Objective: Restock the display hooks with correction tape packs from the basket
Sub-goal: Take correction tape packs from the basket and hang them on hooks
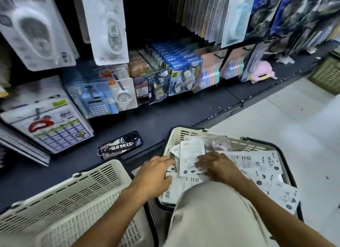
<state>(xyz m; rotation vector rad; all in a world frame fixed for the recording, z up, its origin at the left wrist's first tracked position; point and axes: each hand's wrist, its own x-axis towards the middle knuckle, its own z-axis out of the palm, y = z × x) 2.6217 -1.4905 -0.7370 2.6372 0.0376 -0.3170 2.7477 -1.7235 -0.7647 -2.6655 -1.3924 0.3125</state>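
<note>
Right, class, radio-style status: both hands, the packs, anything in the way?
Left hand and right hand both down in the basket, fingers on the white packs. Nothing lifted yet. Phone lies on the shelf ledge, short of the hooks.

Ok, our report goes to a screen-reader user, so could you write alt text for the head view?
Both hands, left hand and right hand, reach into a cream basket of white packs, the right touching a white pack. A second basket sits at left; a phone lies on the dark shelf below hanging stationery.
</note>
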